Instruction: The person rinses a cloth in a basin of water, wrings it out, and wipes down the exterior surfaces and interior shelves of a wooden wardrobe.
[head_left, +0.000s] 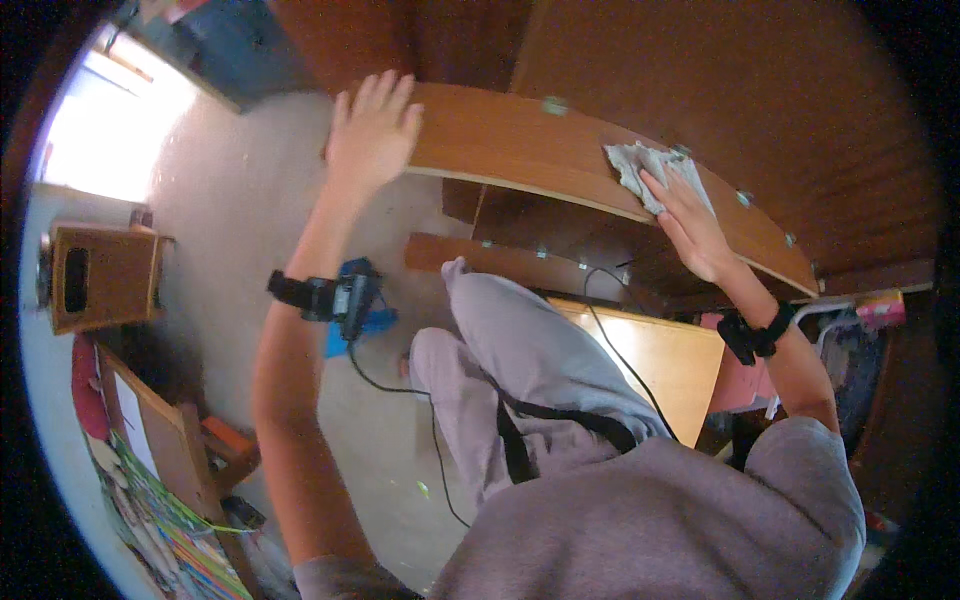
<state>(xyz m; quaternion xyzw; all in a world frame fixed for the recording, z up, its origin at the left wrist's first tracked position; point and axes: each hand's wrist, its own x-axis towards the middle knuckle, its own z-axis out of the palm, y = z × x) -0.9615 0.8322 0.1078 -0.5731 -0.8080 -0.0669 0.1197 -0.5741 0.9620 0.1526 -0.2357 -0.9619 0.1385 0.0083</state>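
A long brown wooden shelf (500, 135) runs across the top of the view, bending down toward the right. My left hand (375, 135) lies flat on its left end, fingers stretched out and holding nothing. Further right, my right hand (695, 230) presses a crumpled pale grey cloth (630, 165) against the shelf top. Some of the cloth is hidden beneath the fingers. Small pale green pieces, one of them a patch (554, 105), dot the shelf's back edge.
Behind the shelf rises a dark wooden panel (720, 80). Below it are a lower board (430, 252) and a light wooden surface (660, 350) beside my legs. A speaker-like wooden box (105, 275) stands at the left. Black cables (435, 440) run from my wrist bands.
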